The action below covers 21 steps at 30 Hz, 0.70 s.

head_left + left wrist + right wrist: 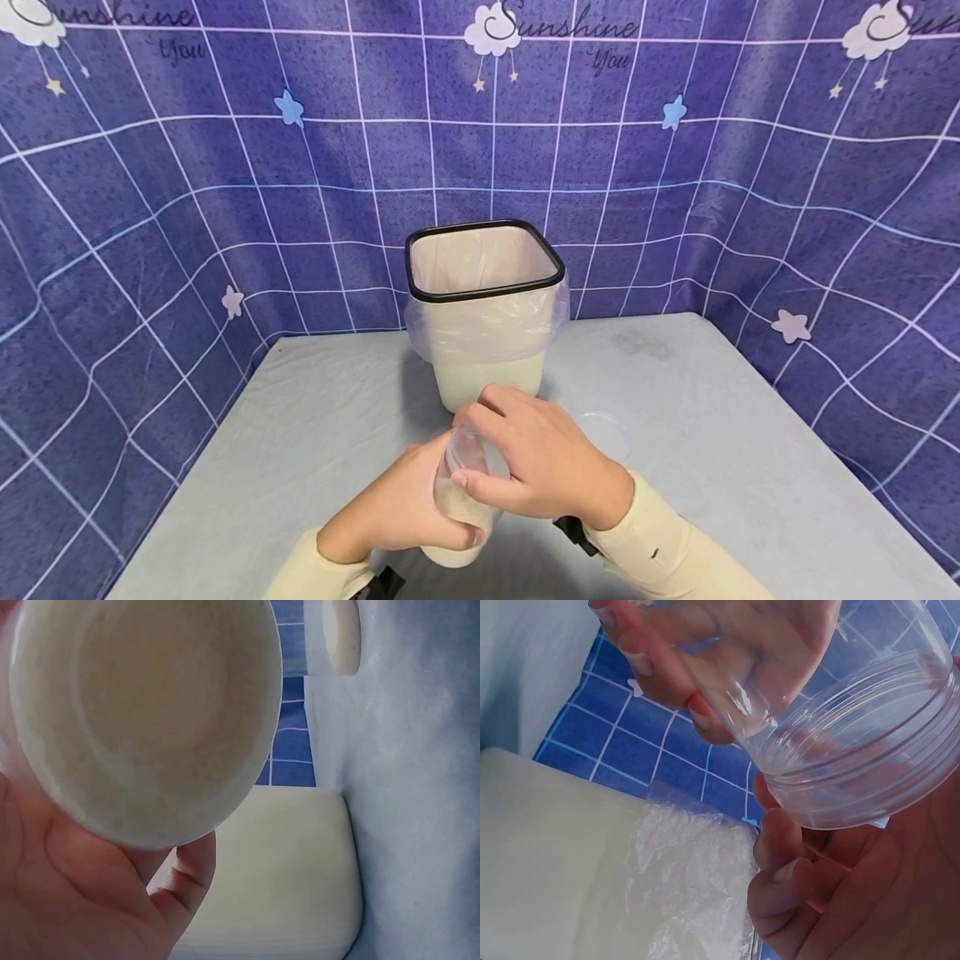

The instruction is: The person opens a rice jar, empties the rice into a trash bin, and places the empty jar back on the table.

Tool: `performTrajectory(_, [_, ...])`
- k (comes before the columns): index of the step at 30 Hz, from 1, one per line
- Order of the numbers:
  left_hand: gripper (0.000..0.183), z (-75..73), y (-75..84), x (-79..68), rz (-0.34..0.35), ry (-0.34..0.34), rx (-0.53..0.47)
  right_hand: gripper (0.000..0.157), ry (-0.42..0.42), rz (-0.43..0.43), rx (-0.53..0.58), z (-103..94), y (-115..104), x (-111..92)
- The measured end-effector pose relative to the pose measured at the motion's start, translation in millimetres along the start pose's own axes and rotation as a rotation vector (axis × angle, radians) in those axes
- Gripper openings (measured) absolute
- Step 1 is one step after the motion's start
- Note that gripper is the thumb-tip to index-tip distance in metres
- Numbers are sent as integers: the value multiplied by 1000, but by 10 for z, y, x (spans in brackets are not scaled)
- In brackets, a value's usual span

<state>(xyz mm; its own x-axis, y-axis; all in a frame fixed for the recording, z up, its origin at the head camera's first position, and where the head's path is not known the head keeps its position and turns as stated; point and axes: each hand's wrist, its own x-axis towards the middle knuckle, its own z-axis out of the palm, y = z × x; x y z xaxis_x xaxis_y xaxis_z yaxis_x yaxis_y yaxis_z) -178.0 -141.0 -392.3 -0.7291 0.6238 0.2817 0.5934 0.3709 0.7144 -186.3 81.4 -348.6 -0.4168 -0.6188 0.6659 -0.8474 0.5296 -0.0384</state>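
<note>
A clear plastic jar [452, 500] with whitish matter in its lower part is tilted between both hands, low in front of the bin. My left hand [408, 508] grips the jar's body, fingers and thumb wrapped round it; its round base [150, 712] fills much of the left wrist view. My right hand [536, 458] curls over the upper end and holds the jar near its mouth, thumb on the near side. Bare screw threads [862, 750] circle the mouth in the right wrist view, close to the right hand's curled fingers [780, 885].
A cream bin [487, 375] with a black rim and a clear liner [487, 329] stands just beyond the hands. Behind the right hand is a clear round-topped container [606, 433]; its cream-coloured bottom [343, 634] shows in the left wrist view. A patterned blue curtain [360, 167] surrounds the grey-covered table [300, 433].
</note>
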Motion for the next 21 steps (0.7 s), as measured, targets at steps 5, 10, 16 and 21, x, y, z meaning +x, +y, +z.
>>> performTrajectory(5, [74, -15, -22, 5, 12, -33, -33, 39, -3, -21, 7, -16, 4, -7])
performTrajectory(10, [68, -35, -29, -3, 16, -81, -65, 39, 4, -64, 23, -22, -1, -11])
performTrajectory(16, [67, -32, -45, -1, 2, -88, -77, 42, 7, -85, 25, -10, 18, -10])
performTrajectory(21, [74, -38, -53, -2, -3, -53, -38, 49, -14, -79, 19, -13, 37, -7])
